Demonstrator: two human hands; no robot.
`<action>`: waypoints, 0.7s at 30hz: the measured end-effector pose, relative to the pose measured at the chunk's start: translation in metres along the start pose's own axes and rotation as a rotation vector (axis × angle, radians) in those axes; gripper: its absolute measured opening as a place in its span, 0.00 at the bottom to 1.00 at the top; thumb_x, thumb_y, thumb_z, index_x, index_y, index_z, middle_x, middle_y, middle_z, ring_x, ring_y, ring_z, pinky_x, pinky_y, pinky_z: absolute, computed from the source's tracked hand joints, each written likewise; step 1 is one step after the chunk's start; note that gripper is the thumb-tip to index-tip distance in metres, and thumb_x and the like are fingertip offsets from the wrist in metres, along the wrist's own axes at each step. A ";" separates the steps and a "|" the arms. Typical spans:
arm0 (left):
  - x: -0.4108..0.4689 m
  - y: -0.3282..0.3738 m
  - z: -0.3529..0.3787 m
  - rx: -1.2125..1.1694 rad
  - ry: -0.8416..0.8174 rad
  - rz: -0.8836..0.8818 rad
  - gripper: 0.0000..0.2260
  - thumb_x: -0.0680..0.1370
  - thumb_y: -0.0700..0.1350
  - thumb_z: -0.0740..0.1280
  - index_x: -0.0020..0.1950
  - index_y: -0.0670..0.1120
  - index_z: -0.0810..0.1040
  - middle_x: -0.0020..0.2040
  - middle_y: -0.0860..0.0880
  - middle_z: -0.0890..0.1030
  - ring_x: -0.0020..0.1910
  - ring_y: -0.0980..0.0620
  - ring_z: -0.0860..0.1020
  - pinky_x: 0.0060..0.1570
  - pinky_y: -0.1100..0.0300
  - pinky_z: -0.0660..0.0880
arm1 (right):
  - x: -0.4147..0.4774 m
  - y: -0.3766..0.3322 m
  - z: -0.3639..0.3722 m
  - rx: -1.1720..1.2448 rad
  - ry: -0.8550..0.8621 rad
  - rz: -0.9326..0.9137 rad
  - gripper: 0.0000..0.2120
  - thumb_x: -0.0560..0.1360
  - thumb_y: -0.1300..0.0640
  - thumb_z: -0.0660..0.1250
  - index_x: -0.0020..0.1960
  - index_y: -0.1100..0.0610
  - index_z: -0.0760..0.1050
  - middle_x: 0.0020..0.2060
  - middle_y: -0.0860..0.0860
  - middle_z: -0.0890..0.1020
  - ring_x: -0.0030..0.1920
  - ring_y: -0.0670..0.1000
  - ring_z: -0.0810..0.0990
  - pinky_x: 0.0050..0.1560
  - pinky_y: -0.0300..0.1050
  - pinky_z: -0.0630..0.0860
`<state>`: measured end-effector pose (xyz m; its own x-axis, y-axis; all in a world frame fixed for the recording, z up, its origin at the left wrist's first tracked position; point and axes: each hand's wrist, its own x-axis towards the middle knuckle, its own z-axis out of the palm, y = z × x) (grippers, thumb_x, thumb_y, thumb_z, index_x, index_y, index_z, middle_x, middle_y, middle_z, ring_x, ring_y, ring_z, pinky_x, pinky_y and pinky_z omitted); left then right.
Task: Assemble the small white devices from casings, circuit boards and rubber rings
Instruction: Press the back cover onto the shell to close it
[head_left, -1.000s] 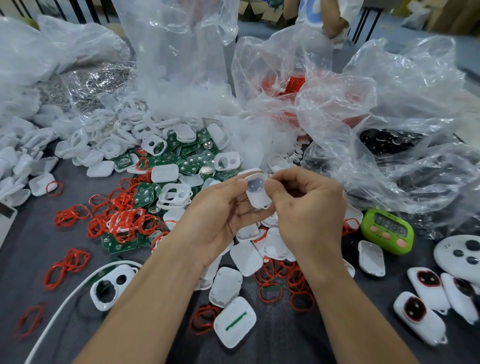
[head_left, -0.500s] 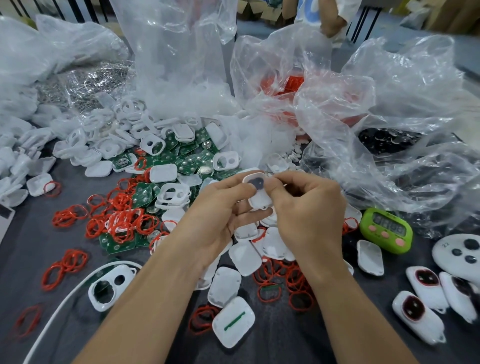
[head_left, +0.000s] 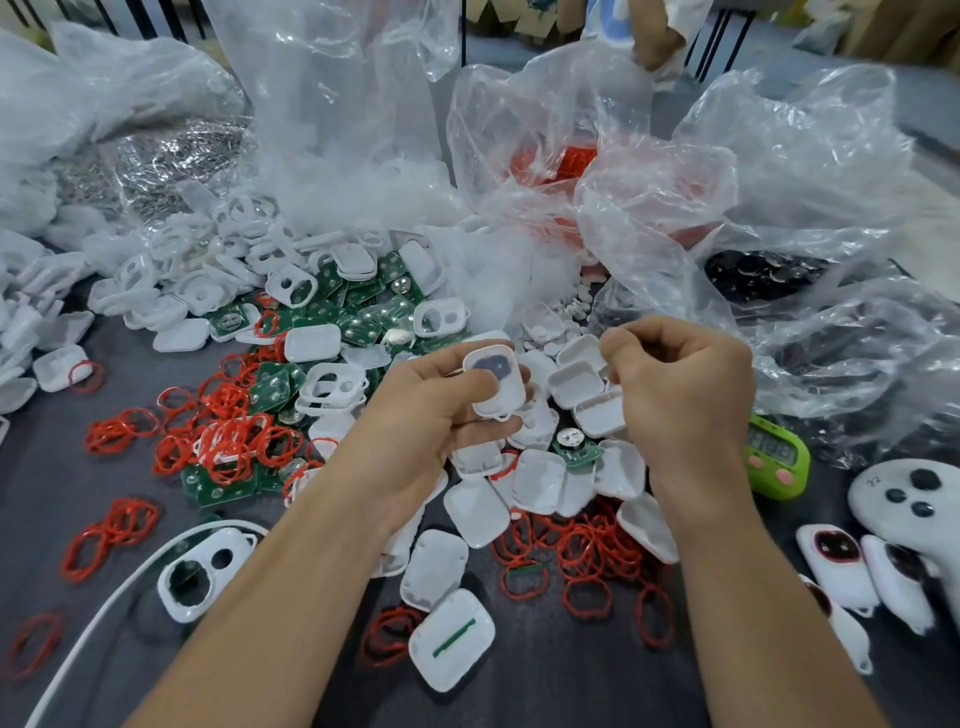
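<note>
Casing (head_left: 493, 384): white, dark window facing me, held up mid-scene over the parts pile, in my left hand.
Left hand (head_left: 431, 415): thumb and curled fingers grip the casing.
Right hand (head_left: 685, 395): just right of the casing, apart from it; fingers curled in, I cannot tell if they pinch anything.
Rubber rings (head_left: 587, 551): red, scattered near and left on the grey table (head_left: 571, 691).
Circuit boards (head_left: 358, 312): green, heaped far left among loose white shells (head_left: 537, 480).
Timer (head_left: 779, 460): green, right of my right wrist.
</note>
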<state>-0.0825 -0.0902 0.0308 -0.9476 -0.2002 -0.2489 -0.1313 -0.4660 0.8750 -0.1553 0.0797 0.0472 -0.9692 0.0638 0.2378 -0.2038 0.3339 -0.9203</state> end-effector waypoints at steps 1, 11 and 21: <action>0.000 0.000 0.000 -0.012 -0.001 0.004 0.12 0.80 0.31 0.64 0.59 0.42 0.83 0.54 0.40 0.87 0.51 0.45 0.87 0.39 0.60 0.83 | 0.002 0.001 -0.002 -0.035 -0.011 -0.021 0.10 0.74 0.55 0.75 0.35 0.46 0.83 0.29 0.41 0.83 0.30 0.42 0.82 0.30 0.34 0.74; -0.002 0.003 0.001 0.014 0.027 0.005 0.11 0.80 0.34 0.66 0.59 0.42 0.84 0.52 0.41 0.87 0.50 0.47 0.87 0.37 0.62 0.81 | -0.001 -0.015 -0.027 -0.674 -0.699 -0.092 0.12 0.71 0.58 0.76 0.48 0.40 0.85 0.41 0.40 0.78 0.34 0.42 0.80 0.28 0.29 0.67; -0.002 0.004 0.000 0.010 -0.009 -0.029 0.11 0.82 0.38 0.63 0.59 0.41 0.84 0.53 0.40 0.87 0.49 0.47 0.87 0.40 0.59 0.83 | 0.001 -0.007 -0.032 -0.533 -0.576 -0.116 0.07 0.69 0.56 0.79 0.39 0.46 0.83 0.31 0.42 0.78 0.30 0.38 0.75 0.28 0.27 0.67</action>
<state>-0.0812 -0.0917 0.0353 -0.9459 -0.1787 -0.2708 -0.1621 -0.4627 0.8716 -0.1503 0.1073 0.0640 -0.8944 -0.4472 -0.0096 -0.3552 0.7232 -0.5923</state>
